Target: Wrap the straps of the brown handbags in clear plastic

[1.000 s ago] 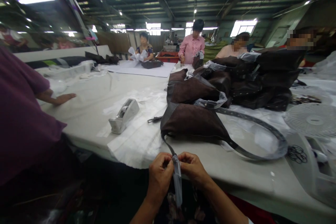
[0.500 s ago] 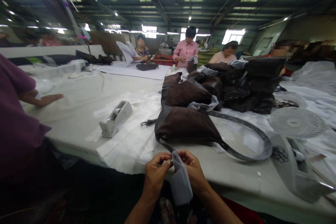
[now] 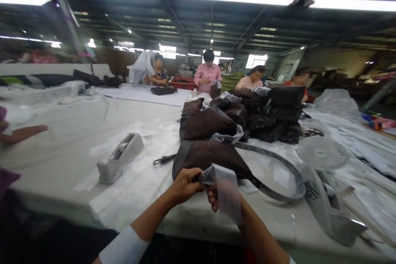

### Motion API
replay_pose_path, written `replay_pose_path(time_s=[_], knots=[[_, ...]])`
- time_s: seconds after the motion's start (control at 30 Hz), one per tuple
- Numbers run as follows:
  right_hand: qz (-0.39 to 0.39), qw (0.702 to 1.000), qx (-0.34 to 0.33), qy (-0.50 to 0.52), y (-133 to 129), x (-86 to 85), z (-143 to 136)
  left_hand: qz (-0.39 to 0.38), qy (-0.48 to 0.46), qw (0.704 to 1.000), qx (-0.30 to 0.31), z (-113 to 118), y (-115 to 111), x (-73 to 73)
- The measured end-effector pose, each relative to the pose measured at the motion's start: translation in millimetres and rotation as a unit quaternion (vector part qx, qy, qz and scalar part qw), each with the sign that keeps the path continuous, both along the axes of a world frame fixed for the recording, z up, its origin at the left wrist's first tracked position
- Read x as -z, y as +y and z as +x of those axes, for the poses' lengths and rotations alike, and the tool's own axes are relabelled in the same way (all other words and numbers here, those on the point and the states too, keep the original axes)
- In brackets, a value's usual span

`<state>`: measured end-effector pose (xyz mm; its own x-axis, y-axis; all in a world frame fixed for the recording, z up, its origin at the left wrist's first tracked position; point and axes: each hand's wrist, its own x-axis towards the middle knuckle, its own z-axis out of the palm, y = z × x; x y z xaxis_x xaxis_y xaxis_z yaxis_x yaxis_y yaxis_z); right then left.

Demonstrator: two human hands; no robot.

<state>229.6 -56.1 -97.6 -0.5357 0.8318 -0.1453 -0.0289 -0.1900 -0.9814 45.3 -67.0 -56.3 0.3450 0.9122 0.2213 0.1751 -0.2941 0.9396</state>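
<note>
A dark brown bag (image 3: 213, 154) with a black studded strap lies on the table in front of me. My left hand (image 3: 187, 185) is closed at its near edge, thumb and fingers pinching the short strap end where translucent film wraps it. My right hand (image 3: 213, 197) is curled just to the right, its fingers closed by the strap and partly hidden behind the film. A strip of translucent plastic film (image 3: 229, 194) hangs down over the right hand and wrist. The long strap loop (image 3: 272, 193) curves out to the right of the bag.
Grey tape dispensers stand left (image 3: 122, 159) and right (image 3: 332, 210). Beyond the bag is a pile of similar bags (image 3: 272, 111). A white round fan (image 3: 321, 152) lies at right. A co-worker's arm (image 3: 24, 133) rests on the table at left; other people work across it.
Both hands have moved up and forward over the table edge, towards the bag. The film now hangs on the right, over my right wrist. The co-worker at left has shifted mostly out of view.
</note>
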Motion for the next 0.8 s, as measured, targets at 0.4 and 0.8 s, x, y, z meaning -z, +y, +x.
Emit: replay_pose_path(time_s=[0.4, 0.8], knots=[[0.263, 0.939, 0.177, -0.135, 32, -11.4, -10, -0.227, -0.251, 0.932, -0.126, -2, 14, 49.2], [0.424, 0.852, 0.097, -0.293, 24, 1.7, -24, -0.241, -0.246, 0.932, -0.115, 1, 7, 59.2]])
